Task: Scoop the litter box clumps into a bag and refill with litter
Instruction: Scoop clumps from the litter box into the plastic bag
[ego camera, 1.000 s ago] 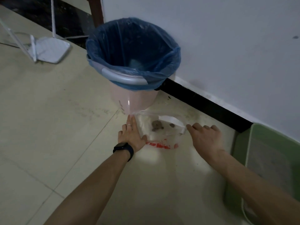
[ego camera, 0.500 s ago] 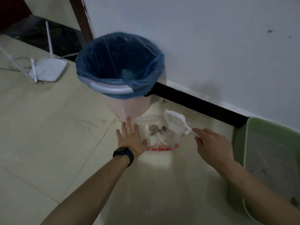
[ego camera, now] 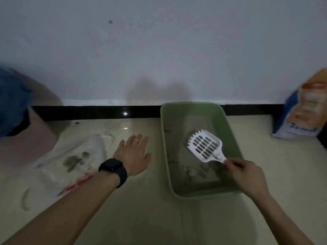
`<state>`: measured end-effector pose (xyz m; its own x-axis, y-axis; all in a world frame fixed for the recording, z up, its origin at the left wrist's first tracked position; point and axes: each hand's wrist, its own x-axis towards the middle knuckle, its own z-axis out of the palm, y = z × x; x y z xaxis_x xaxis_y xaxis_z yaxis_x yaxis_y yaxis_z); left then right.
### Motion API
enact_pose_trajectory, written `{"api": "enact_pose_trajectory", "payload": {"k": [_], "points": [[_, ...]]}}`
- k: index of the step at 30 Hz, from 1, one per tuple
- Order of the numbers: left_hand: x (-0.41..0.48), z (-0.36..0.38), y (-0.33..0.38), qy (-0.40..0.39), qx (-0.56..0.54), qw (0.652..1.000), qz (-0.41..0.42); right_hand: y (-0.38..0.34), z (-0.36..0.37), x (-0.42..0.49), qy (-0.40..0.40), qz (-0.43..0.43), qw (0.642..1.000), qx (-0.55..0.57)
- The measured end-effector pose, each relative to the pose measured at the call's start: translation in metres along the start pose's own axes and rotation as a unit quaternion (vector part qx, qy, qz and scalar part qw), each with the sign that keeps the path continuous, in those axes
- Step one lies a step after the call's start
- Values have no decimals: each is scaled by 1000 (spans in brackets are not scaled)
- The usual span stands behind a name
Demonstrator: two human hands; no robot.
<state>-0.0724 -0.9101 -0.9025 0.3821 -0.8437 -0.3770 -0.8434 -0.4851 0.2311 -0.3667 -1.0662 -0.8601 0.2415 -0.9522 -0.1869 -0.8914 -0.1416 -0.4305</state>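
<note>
The right hand (ego camera: 247, 174) is closed around the handle end of a white slotted scoop (ego camera: 205, 147). Only the tip of the handle is pinched between the fingers and thumb; the whole perforated head lies clear of the grip, up and to the left of the hand. The scoop's long axis runs diagonally, from the handle at lower right to the toothed front edge at upper left, so the teeth point toward the far wall (ego camera: 159, 50) and slightly left. The slotted face is turned up toward the camera.

The scoop head is held over the green litter box (ego camera: 235, 144), above the grey litter (ego camera: 194, 124) in its middle section. Whether the teeth touch the litter cannot be told. Pale clumps (ego camera: 192, 171) lie in the near part of the box, below the scoop head and left of the hand.

The left hand (ego camera: 133, 154) is open, fingers spread, palm down on the tiled floor (ego camera: 141, 209), holding nothing. It sits between the litter box and a clear plastic bag (ego camera: 70, 163) that lies flat on the floor and contains dark clumps. A black watch (ego camera: 113, 168) is worn on the left wrist and a ring (ego camera: 136, 140) on one finger.

A pink bin with a blue liner (ego camera: 23, 121) stands at the left edge, blurred. A litter sack (ego camera: 304, 110) stands against the wall at far right.
</note>
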Motion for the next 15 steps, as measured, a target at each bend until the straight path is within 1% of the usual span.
{"api": "enact_pose_trajectory", "payload": {"k": [1,3,5,7,9,11,13,15], "points": [[9,7,17,5,-17,1000,3,17,-10,7,4,-2,997,-80],[23,24,46,19,-57,998,-3,38,-30,20,0,-13,976,-215],[29,43,66,33,-88,995,-23,44,-45,34,-5,-34,949,-313],[31,61,78,48,-120,990,-52,36,-53,47,-11,-71,913,-401],[29,77,84,78,-153,983,-70,21,-54,57,-22,-105,880,-462],[29,87,87,114,-177,975,-72,2,-49,64,-55,-127,854,-501],[32,92,91,141,-194,968,-71,-12,-41,70,-83,-146,839,-518],[34,94,94,149,-209,964,-77,-18,-36,76,-94,-163,828,-528]]}}
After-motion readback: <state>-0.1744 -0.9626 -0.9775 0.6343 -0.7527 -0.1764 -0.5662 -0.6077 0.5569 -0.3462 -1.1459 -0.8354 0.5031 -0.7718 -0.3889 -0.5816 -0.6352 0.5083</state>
